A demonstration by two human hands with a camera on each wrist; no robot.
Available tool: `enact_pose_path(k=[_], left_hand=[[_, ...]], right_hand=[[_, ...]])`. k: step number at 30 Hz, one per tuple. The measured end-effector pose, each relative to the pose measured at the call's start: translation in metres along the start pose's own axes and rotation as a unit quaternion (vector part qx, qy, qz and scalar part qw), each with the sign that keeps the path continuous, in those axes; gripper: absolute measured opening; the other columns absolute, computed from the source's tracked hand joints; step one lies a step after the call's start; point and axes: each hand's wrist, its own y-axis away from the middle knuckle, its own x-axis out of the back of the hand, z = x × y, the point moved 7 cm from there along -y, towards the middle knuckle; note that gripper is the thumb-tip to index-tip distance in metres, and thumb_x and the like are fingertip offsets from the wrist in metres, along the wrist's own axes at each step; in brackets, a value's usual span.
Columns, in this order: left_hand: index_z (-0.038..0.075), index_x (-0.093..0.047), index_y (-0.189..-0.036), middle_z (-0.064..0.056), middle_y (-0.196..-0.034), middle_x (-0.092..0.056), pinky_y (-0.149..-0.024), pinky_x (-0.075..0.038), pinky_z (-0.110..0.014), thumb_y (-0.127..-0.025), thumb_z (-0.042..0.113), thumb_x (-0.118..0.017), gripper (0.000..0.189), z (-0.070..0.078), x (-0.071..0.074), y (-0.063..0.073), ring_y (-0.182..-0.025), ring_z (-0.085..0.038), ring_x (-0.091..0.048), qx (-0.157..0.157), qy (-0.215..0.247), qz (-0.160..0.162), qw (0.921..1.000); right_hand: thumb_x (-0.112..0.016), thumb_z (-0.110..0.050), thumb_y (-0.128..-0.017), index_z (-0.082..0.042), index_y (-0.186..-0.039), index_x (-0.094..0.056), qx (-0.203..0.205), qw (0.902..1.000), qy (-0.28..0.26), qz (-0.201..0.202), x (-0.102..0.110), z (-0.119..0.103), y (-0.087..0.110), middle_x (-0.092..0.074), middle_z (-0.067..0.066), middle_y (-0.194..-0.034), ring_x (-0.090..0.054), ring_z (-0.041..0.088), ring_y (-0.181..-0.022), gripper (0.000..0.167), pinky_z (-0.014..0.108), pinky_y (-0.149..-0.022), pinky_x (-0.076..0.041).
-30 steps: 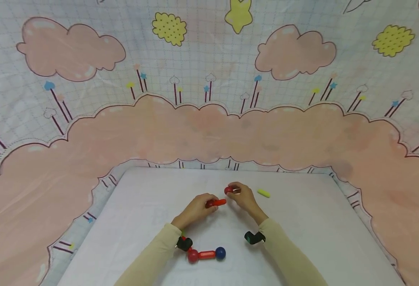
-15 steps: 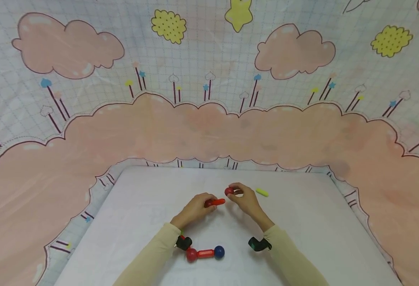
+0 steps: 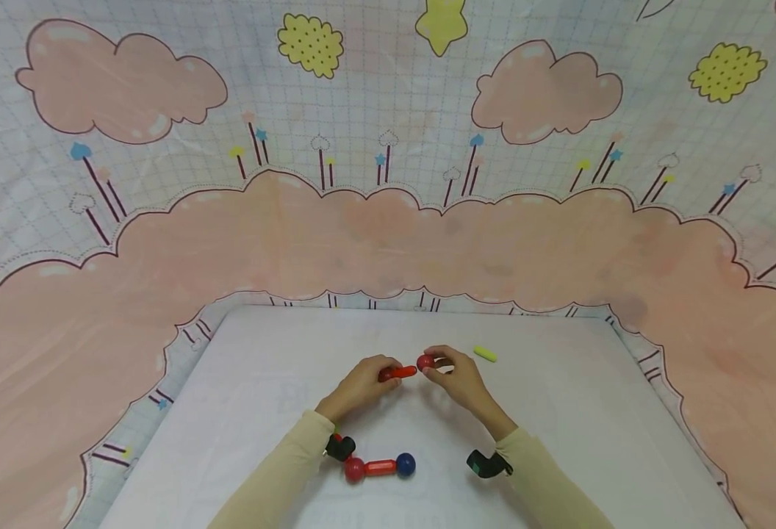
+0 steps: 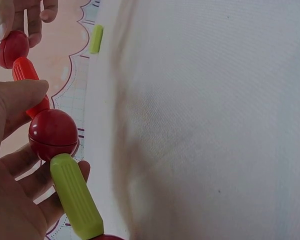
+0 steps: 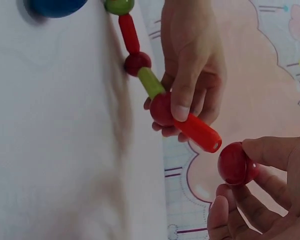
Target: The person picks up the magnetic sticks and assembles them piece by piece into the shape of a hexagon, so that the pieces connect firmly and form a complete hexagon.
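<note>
My left hand grips a chain of magnetic balls and rods. Its thumb lies on an orange-red rod, next to a red ball; a yellow-green rod runs on from that ball. Further along, the right wrist view shows another red ball, a red rod and a green ball. My right hand pinches a separate red ball between thumb and fingers. This ball is held close to the free end of the orange-red rod, with a small gap in the right wrist view.
A loose yellow-green rod lies on the white table beyond my right hand. Nearer me, a red ball, a red rod and a blue ball lie joined, partly behind my left wrist.
My right hand has come slightly nearer to me with its red ball, bringing it closer to the rod's end. The right forearm has shifted right. My left hand has hardly moved.
</note>
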Motion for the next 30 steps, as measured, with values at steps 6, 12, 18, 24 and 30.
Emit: enact_pose_path(k=[6, 12, 18, 24, 30], left_hand=[[0.015, -0.067, -0.117, 0.000, -0.100, -0.066, -0.078, -0.047, -0.028, -0.092, 0.023, -0.069, 0.026, 0.000, -0.001, -0.001, -0.085, -0.013, -0.054, 0.005, 0.015, -0.005, 0.9999], [0.015, -0.067, -0.116, 0.001, -0.100, -0.066, -0.076, -0.047, -0.027, -0.092, 0.022, -0.069, 0.025, 0.001, -0.003, -0.003, -0.084, -0.013, -0.054, 0.004, 0.023, -0.012, 0.9997], [0.017, -0.066, -0.116, 0.003, -0.099, -0.068, -0.077, -0.049, -0.025, -0.092, 0.022, -0.069, 0.025, 0.006, -0.005, -0.008, -0.083, -0.011, -0.056, -0.015, 0.016, -0.027, 0.9994], [0.015, -0.066, -0.115, 0.002, -0.095, -0.067, -0.076, -0.048, -0.023, -0.093, 0.019, -0.068, 0.022, 0.008, -0.007, -0.013, -0.081, -0.010, -0.056, -0.029, 0.017, -0.037, 0.9988], [0.015, -0.066, -0.112, 0.001, -0.092, -0.067, -0.074, -0.048, -0.024, -0.092, 0.018, -0.068, 0.020, 0.004, -0.008, -0.015, -0.078, -0.011, -0.055, -0.018, 0.019, -0.035, 0.9990]], right_hand=[[-0.075, -0.013, -0.086, -0.011, -0.118, -0.067, 0.004, 0.9999, -0.012, -0.008, -0.003, -0.001, 0.003, -0.069, 0.006, -0.116, -0.065, 0.023, -0.102, 0.033, 0.043, -0.089, -0.054], [-0.075, -0.014, -0.086, -0.009, -0.119, -0.066, 0.002, 0.9998, -0.015, -0.011, -0.005, 0.000, 0.005, -0.069, 0.007, -0.115, -0.065, 0.022, -0.102, 0.035, 0.040, -0.088, -0.055], [-0.076, -0.012, -0.086, -0.012, -0.117, -0.067, -0.008, 0.9996, -0.025, -0.011, -0.004, 0.002, 0.005, -0.069, 0.007, -0.114, -0.064, 0.023, -0.102, 0.033, 0.039, -0.088, -0.056], [-0.075, -0.008, -0.085, -0.009, -0.118, -0.066, -0.013, 0.9989, -0.043, -0.012, -0.003, 0.008, 0.004, -0.069, 0.008, -0.114, -0.066, 0.024, -0.103, 0.034, 0.039, -0.088, -0.056], [-0.074, -0.008, -0.086, -0.009, -0.118, -0.066, -0.021, 0.9989, -0.042, 0.001, 0.008, 0.015, 0.005, -0.069, 0.008, -0.115, -0.067, 0.024, -0.102, 0.033, 0.040, -0.089, -0.056]])
